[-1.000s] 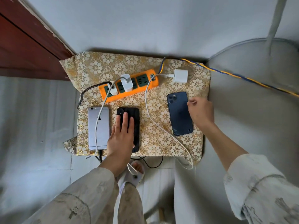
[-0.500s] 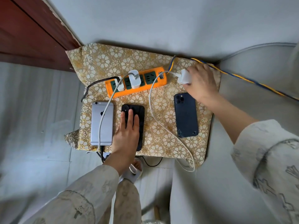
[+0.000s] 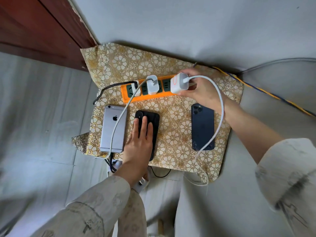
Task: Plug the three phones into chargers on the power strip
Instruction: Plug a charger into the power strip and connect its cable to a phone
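An orange power strip (image 3: 136, 98) lies on a small table with a gold floral cloth (image 3: 172, 117). Two white chargers sit in it: a small one (image 3: 137, 88) at the left and a larger one (image 3: 152, 84) beside it. My right hand (image 3: 203, 88) grips a third white charger (image 3: 179, 83) over the strip's right end, its white cable (image 3: 220, 106) looping to the dark blue phone (image 3: 202, 127). My left hand (image 3: 139, 144) rests flat on the black phone (image 3: 154, 120). A silver phone (image 3: 113, 129) lies at the left with a white cable across it.
A dark red door (image 3: 37, 28) stands at the back left, a grey wall behind the table. A yellow-and-blue cord (image 3: 273, 96) runs off to the right over a grey surface. Black cables hang below the table's front edge near my sandalled foot (image 3: 142, 183).
My right hand left the blue phone's side, took the white charger from the cloth, and lifted it leftward over the strip's right end. My left hand stayed on the black phone.
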`<control>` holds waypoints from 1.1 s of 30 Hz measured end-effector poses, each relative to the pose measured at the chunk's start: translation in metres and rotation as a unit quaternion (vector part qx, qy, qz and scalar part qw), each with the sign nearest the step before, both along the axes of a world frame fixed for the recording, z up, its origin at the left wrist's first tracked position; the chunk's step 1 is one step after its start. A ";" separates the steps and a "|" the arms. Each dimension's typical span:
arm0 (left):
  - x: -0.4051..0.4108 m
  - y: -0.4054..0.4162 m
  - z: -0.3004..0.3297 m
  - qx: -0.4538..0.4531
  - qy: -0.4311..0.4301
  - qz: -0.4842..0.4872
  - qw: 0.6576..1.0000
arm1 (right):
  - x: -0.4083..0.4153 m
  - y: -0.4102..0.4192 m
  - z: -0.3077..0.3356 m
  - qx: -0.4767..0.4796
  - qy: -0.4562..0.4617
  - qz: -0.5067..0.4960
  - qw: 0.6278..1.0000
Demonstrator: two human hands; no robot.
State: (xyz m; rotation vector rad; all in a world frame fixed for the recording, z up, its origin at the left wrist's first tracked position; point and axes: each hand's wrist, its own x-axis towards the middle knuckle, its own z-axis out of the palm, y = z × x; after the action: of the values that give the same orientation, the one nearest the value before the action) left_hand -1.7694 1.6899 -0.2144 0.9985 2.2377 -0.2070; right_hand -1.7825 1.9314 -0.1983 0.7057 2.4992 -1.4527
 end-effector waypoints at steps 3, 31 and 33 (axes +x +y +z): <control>0.002 0.002 0.000 0.012 -0.015 0.018 1.000 | -0.002 -0.001 -0.002 -0.020 -0.002 -0.021 1.000; -0.007 -0.004 -0.002 -0.001 -0.085 0.017 0.996 | -0.027 -0.019 0.021 0.222 -0.026 0.176 0.959; -0.007 -0.005 -0.004 -0.007 -0.083 0.018 0.996 | -0.030 -0.017 0.022 0.215 -0.048 0.187 0.957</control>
State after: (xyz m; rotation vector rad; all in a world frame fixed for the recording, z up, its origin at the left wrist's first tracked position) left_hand -1.7761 1.6847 -0.2180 0.9315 2.0980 -0.1184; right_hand -1.8124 1.9148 -0.1763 0.3163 2.7030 -0.7385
